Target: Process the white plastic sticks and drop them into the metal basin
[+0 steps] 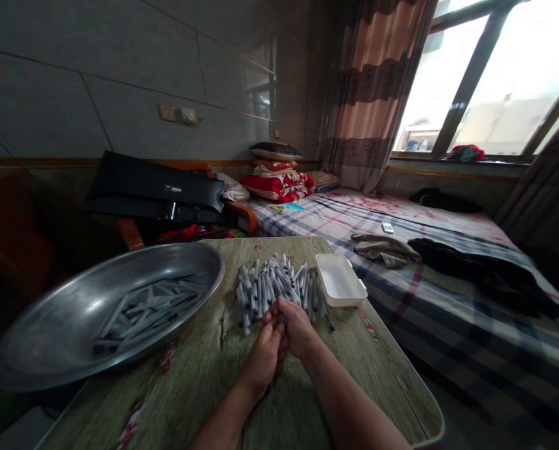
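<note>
A pile of grey-white, pen-like tubes with dark ends [277, 278] lies on the greenish wood-patterned table [354, 387]. Just at its near edge my left hand [263, 353] and my right hand [296, 325] are together, their fingers closed and touching. Whatever lies between the fingers is hidden or too small to name. To the left, a large metal basin [204, 262] holds many similar tubes [151, 306]. A white open plastic box [340, 281] stands right of the pile; no contents show in it.
Behind the table on the right is a bed with a plaid sheet [317, 219], bearing dark clothing [486, 269], a grey-brown cloth [385, 249] and folded red bedding [279, 185]. A black case-like object [152, 190] leans behind the basin.
</note>
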A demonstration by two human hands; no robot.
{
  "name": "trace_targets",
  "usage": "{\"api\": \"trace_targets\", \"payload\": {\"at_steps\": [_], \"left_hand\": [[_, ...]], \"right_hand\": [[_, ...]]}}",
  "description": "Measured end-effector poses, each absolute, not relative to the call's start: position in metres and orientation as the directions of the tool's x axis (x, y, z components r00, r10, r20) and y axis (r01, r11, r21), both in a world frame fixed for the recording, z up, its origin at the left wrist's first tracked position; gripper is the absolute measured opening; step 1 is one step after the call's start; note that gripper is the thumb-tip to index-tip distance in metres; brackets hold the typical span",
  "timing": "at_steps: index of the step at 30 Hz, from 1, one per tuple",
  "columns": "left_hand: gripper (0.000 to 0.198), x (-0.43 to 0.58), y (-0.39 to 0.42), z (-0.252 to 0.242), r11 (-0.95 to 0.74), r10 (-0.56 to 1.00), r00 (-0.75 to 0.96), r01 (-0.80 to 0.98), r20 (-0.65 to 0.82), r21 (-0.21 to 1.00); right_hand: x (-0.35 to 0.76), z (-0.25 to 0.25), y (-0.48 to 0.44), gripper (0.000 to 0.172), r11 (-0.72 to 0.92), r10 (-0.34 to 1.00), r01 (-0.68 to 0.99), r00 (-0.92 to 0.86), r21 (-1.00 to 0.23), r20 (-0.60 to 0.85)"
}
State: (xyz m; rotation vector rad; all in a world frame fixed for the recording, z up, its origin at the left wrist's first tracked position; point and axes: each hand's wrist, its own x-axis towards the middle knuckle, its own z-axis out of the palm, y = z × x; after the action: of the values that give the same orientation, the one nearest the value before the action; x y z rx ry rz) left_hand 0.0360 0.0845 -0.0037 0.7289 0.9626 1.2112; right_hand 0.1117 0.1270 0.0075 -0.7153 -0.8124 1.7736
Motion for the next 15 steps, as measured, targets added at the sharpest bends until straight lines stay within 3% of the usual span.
{"api": "trace_targets", "payload": {"at_steps": [3,9,12,15], "left_hand": [[0.057,0.035,0.084,-0.007,0.245,0.970,0.104,-0.407,-0.222,0.880],[0.036,0.021,0.085,-0.001,0.261,0.959,0.227,-0.478,-0.170,0.838],[0.022,0.014,0.090,0.004,0.202,0.976,0.189,-0.610,-0.108,0.766],[0.012,0.003,0.099,0.009,0.154,0.986,0.076,-0.739,-0.146,0.656]], "right_hand": [[0.114,0.009,0.128,0.038,-0.206,0.961,-0.536,-0.267,-0.818,-0.067],[0.122,0.011,0.140,0.032,-0.088,0.995,-0.664,-0.098,-0.742,-0.031],[0.124,0.011,0.141,0.030,-0.064,0.997,-0.665,-0.082,-0.744,-0.013],[0.124,0.011,0.138,0.021,-0.128,0.987,-0.588,-0.151,-0.799,-0.047]]}}
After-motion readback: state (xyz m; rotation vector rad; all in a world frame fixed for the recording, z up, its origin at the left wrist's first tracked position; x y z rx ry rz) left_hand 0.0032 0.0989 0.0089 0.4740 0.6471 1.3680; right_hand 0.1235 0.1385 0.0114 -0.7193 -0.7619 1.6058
